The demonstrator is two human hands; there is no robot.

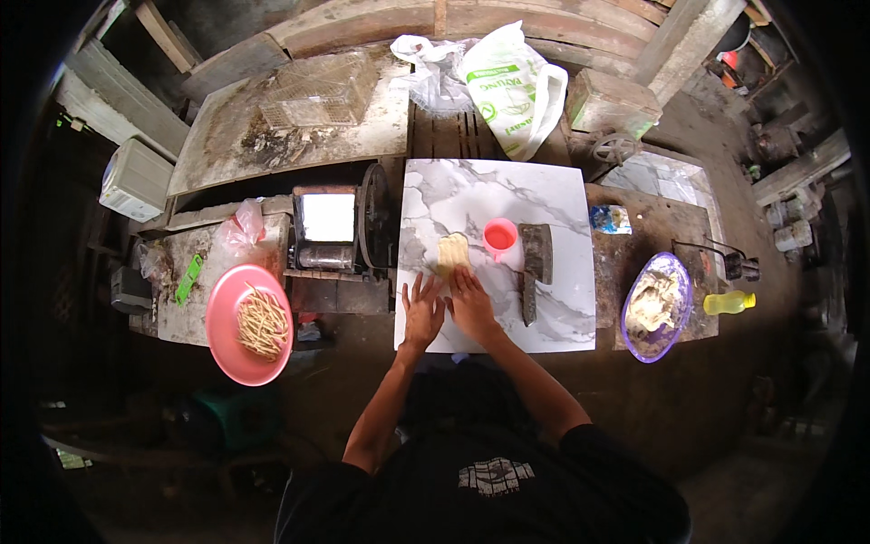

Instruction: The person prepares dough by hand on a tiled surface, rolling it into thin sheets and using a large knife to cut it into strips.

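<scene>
A flattened strip of pale yellow dough (453, 248) lies on a white marble-patterned board (544, 195). My right hand (471, 306) rests on the dough's near end, its fingers stretched out flat. Just left of it, my left hand (420, 313) lies with fingers spread over the board, beside the dough's near end, holding nothing. To the right of the dough stands a pink cup (501, 240). Beyond the cup is a dark cleaver-like blade (537, 254), its handle pointing toward me. The dough's near end is partly hidden under my fingers.
On the left, a pink basin (222, 317) holds thin dough sticks near a roller machine (326, 222) with a large wheel. At right sit a purple basin (685, 299) of dough and a yellow bottle (728, 303). A white sack (507, 86) lies behind the board.
</scene>
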